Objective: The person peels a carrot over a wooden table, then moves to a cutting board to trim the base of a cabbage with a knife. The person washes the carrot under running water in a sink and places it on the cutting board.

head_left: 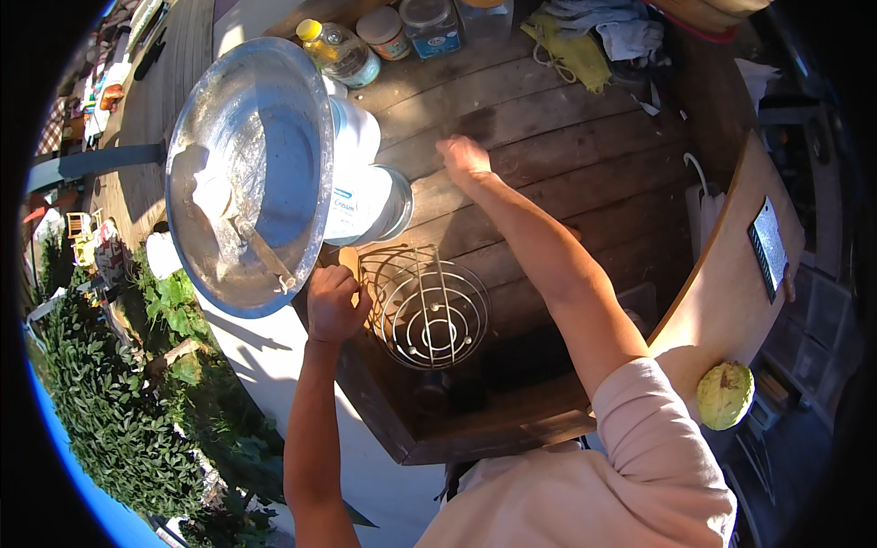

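Observation:
My left hand (337, 301) is closed around a light wooden handle (349, 259) beside the lower rim of a large metal basin (316, 205); what the handle belongs to cannot be told. The basin holds a white lump and a whitish-coated stick (264, 253). Over the wooden planks reaches my right hand (466, 156), its fingers bent, and nothing shows in them. Between my arms lies a round wire rack (438, 312). White tubs (370, 205) stand beside the basin, one bearing writing.
At the far side are a yellow-capped bottle (339, 55), lidded jars (381, 33), a yellow cloth (569, 48) and grey gloves (627, 34). On the right, a curved board (699, 308) carries a metal grater (769, 248) and a green round fruit or vegetable (725, 396). A wooden rim (493, 438) edges the surface near me.

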{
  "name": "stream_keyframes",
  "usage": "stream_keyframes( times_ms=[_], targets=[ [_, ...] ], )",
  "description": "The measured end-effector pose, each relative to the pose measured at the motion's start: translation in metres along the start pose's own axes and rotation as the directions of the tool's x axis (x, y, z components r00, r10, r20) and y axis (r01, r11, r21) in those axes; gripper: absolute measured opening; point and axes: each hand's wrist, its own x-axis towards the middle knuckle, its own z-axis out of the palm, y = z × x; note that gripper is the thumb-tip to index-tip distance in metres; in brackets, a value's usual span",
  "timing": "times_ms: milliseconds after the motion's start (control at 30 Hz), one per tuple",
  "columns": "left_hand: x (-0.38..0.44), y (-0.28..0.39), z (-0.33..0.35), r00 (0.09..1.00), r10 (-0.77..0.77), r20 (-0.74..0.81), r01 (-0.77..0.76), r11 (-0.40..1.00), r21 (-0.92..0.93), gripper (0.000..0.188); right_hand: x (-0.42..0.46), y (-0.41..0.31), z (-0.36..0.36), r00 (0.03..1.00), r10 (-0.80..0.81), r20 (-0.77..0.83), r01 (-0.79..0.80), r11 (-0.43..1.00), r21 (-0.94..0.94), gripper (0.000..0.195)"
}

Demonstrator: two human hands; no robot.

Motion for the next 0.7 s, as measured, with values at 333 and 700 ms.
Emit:
stream_keyframes(
  times_ms=[333, 700],
  targets=[
    [-0.001, -0.004, 0.000, 1.000, 0.004, -0.002, -0.004, 1.000, -0.029, 0.019, -0.002, -0.013, 0.006, 0.990, -0.104, -0.099, 0.081, 0.974, -0.213, 0.031],
    [-0.004, -0.004, 0.001, 1.000, 0.004, -0.007, -0.004, 1.000, -0.014, 0.018, -0.007, -0.038, 0.006, 0.974, -0.224, 0.043, 0.209, 0.799, -0.563, 0.017]
  ],
)
